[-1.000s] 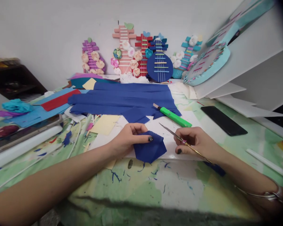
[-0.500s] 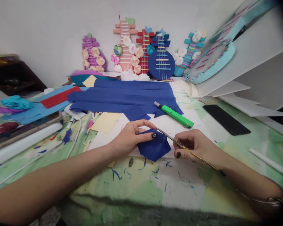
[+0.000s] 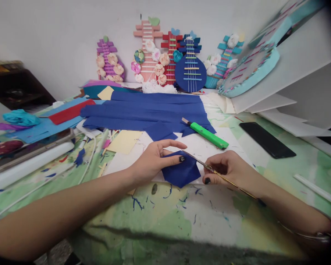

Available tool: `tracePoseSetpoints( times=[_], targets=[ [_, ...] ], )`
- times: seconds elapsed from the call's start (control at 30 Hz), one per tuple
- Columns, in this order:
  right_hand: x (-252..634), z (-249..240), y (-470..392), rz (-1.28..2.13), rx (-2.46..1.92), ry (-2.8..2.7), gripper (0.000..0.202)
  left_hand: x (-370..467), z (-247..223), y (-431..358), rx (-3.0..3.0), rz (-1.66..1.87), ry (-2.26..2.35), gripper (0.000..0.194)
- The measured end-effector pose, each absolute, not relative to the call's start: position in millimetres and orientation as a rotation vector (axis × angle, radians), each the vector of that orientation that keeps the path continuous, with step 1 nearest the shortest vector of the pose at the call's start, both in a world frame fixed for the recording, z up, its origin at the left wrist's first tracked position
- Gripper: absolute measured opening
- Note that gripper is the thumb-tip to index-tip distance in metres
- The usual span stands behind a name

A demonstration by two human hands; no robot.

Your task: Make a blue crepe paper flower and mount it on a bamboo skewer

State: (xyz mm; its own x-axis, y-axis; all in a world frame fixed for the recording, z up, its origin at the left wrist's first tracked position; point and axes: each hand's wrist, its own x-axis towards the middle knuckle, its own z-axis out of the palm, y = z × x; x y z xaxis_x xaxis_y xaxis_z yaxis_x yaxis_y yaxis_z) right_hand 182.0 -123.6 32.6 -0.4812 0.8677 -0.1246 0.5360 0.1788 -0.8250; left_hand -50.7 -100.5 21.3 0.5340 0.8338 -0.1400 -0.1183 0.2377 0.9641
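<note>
My left hand [image 3: 161, 158] pinches a dark blue paper piece [image 3: 181, 173] with angular edges between thumb and fingers. My right hand [image 3: 223, 167] has its fingers closed on a slim paintbrush [image 3: 234, 186], partly gold, with a dark tip near the wrist. The brush's thin end lies along the upper right edge of the blue piece, close to my left fingertips. Other blue pieces [image 3: 160, 130] rest just beyond, beside a green utility knife [image 3: 209, 135]. Under my hands is white paper [image 3: 149, 147].
Blue paper strips [image 3: 143, 110] lie across the table. A black phone [image 3: 267, 140] is at right, with a white stick [image 3: 317, 190] nearer. A white cable [image 3: 91, 162] and a white bar [image 3: 33, 163] occupy the left. Decorated instrument shapes [image 3: 190, 73] lean against the wall.
Both hands keep their grips, and the brush stays at the paper's edge. My left index finger has straightened slightly. The whole view has shifted a little.
</note>
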Motion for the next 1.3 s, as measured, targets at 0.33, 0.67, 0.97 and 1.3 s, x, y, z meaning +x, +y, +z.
tracePoseSetpoints(
  times=[0.33,0.67,0.97,1.3],
  targets=[
    [181.3,31.4,-122.1,1.223,-1.359,-2.103,0.034,-51.6,19.5,-99.5,1.164,0.738,0.769,0.036],
    [181.2,31.6,-121.9,1.182,-1.417,-2.137,0.040,-51.5,20.6,-100.1,1.159,0.740,0.776,0.036],
    [180.8,31.4,-122.0,1.169,-1.439,-2.134,0.039,-51.4,21.0,-100.2,1.148,0.740,0.783,0.035],
    [179.6,35.3,-124.4,1.236,-1.489,-2.036,0.037,-51.4,20.7,-100.3,1.131,0.742,0.767,0.036]
  ],
)
